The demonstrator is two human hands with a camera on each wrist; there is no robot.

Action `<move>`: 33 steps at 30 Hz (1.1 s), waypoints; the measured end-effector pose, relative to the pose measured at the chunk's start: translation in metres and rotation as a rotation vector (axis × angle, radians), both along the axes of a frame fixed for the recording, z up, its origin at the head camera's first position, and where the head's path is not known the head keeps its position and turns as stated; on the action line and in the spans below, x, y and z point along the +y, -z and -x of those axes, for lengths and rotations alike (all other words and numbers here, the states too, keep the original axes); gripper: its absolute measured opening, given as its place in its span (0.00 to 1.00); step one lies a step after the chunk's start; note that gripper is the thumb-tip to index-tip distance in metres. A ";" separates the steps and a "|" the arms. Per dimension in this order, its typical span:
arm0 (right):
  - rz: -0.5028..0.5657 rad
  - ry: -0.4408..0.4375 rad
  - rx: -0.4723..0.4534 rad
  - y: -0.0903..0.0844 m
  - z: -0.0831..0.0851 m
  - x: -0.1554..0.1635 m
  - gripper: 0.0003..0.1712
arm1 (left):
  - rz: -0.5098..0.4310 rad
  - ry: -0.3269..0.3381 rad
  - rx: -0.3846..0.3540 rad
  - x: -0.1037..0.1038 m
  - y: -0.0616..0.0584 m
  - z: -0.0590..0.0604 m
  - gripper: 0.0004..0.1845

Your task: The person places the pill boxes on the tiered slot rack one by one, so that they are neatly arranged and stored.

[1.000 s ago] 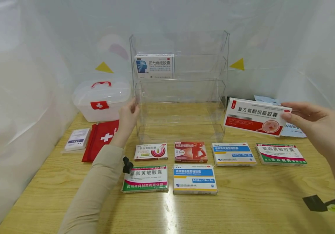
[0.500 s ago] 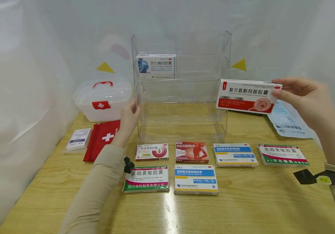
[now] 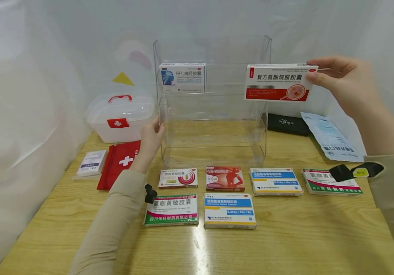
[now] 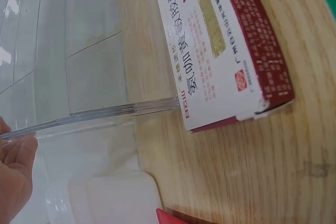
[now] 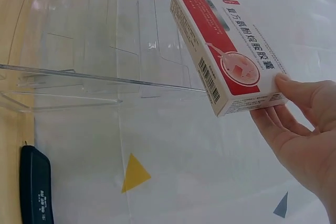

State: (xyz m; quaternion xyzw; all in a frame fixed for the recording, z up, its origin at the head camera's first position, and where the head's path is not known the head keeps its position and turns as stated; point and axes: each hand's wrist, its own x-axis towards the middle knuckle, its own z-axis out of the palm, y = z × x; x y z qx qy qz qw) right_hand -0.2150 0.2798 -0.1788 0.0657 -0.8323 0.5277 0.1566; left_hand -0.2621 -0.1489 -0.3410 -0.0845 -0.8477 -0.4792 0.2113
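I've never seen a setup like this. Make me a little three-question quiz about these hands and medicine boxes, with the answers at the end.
1. True or false: the left hand holds the red pouch.
2. How many medicine boxes lie in the two rows on the table?
3. Fill in: the carton in the right hand is white and ____.

Key:
1. False; it grips the clear rack at its side.
2. Six.
3. Red.

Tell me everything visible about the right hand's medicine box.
The medicine box is a flat, closed-looking white carton, seemingly card, with a red lower band, dark Chinese lettering and a round picture on its front. A barcode marks one narrow side. The right hand pinches one end, thumb in front, holding it raised, roughly level. In the head view it overlaps the right side of the clear rack; contact is unclear.
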 end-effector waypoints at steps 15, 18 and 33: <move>0.089 -0.038 0.063 -0.019 0.030 -0.026 0.22 | 0.018 0.005 0.016 0.003 0.002 -0.008 0.21; 0.064 -0.031 0.067 -0.025 0.037 -0.033 0.22 | 0.013 0.007 0.010 0.003 0.001 -0.009 0.21; -0.073 -0.001 0.066 -0.036 0.070 -0.061 0.20 | 0.003 0.015 -0.004 0.003 0.002 -0.009 0.22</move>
